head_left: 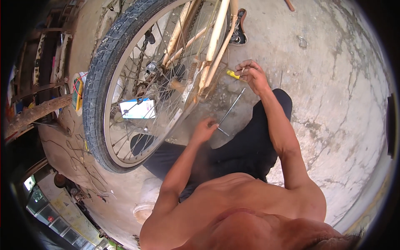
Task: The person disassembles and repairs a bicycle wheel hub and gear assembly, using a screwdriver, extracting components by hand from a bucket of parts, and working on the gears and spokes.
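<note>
My left hand (204,130) is low beside the bicycle's rear wheel, its fingers closed at the near end of a thin grey metal rod (232,107). The rod slants up and to the right. A short grey piece (223,132) shows just past the fingertips; whether it is part of the rod I cannot tell. My right hand (254,77) is raised above my right knee, fingers curled toward the thumb around something too small to name. Beside its thumb is a yellow handle-like object (233,74), seemingly on the floor. The rear wheel's black tyre (95,96) stands at left, with a cream frame (216,37).
A white and blue box (138,109) shows through the spokes. A metal hook-shaped piece (302,41) lies on the cracked concrete floor (333,83). Left of the wheel are a wooden beam (37,114) and loose wires (79,156). A pale round container (143,211) sits by my left side.
</note>
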Motion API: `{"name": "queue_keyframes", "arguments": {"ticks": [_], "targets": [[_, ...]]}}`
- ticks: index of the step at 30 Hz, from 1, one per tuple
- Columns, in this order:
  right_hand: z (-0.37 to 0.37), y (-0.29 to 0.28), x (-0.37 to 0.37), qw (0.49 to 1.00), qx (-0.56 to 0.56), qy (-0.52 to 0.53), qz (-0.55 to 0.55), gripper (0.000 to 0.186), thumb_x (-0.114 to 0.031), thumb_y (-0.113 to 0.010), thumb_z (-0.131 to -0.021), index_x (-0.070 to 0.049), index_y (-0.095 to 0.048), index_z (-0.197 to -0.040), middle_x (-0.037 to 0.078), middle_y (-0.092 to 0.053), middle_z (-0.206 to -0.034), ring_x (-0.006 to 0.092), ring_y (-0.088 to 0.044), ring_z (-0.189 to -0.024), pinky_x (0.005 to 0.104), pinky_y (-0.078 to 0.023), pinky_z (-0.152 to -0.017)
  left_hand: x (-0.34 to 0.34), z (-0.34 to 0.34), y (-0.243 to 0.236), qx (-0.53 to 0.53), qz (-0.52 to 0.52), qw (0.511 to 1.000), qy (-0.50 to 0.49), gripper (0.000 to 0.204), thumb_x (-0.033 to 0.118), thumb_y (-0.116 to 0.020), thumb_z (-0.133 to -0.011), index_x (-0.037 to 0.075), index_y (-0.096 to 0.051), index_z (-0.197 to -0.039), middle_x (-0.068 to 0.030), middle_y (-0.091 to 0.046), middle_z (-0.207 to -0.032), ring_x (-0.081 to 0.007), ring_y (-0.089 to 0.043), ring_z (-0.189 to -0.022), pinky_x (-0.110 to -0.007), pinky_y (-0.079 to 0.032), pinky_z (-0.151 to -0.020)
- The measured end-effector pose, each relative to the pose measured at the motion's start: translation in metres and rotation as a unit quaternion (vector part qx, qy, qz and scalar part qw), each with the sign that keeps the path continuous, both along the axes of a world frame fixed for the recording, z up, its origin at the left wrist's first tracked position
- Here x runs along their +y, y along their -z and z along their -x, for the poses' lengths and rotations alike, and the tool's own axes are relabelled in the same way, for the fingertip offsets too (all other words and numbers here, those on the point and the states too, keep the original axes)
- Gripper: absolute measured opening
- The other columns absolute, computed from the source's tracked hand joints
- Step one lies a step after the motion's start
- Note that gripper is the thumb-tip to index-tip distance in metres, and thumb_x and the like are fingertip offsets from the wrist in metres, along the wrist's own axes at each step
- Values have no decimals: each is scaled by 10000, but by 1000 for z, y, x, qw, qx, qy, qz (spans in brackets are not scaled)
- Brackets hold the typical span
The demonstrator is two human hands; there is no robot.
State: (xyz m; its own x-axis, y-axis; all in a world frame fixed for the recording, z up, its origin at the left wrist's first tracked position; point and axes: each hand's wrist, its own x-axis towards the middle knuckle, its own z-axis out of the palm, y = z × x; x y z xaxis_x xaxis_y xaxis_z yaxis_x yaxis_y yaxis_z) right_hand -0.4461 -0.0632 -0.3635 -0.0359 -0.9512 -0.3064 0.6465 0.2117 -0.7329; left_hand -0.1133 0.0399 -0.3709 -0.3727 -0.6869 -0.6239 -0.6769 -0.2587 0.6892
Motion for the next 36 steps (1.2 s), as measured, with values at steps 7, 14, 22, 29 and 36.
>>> {"name": "queue_keyframes", "arguments": {"ticks": [7,14,22,29,36], "targets": [[-66,-107,-21,991,-123,-45,34,345,-179,-622,-960,-18,-627,-1265,54,-659,-964,118,-568,-776,259,-423,-665,14,-26,35,34,-33,998,-48,356,214,-723,-947,6,-691,-1234,-127,-740,-1078,-206,-683,-1016,-330,-538,-893],[-96,-119,-36,991,109,-32,66,357,-339,-672,-1004,-32,-669,-1187,-46,-558,-833,52,-455,-709,226,-354,-609,-35,11,-164,202,217,954,-33,218,64,-697,-943,5,-708,-1153,-114,-725,-1062,-180,-665,-959,-318,-544,-804],[-105,-110,-36,996,15,-54,74,340,-277,-590,-1059,-61,-619,-1320,-49,-638,-1012,29,-486,-746,207,-361,-627,-98,62,-252,136,470,871,-38,470,24,-682,-922,-31,-558,-1372,-210,-591,-1307,-237,-709,-889,-349,-589,-773],[-106,-107,-34,995,-42,-26,90,283,-346,-579,-1066,-86,-672,-1127,-56,-594,-839,45,-473,-649,218,-372,-562,-129,96,-263,-29,510,859,14,535,143,-710,-899,-65,-554,-1367,-290,-668,-1225,-378,-717,-937,-429,-570,-834],[-115,-107,-37,996,-11,6,83,386,-420,-596,-1051,-59,-688,-1151,-42,-624,-869,53,-506,-687,227,-401,-575,-155,119,-276,-195,497,841,94,338,222,-720,-886,-47,-622,-1066,-301,-708,-972,-493,-685,-956,-531,-545,-834]]}}
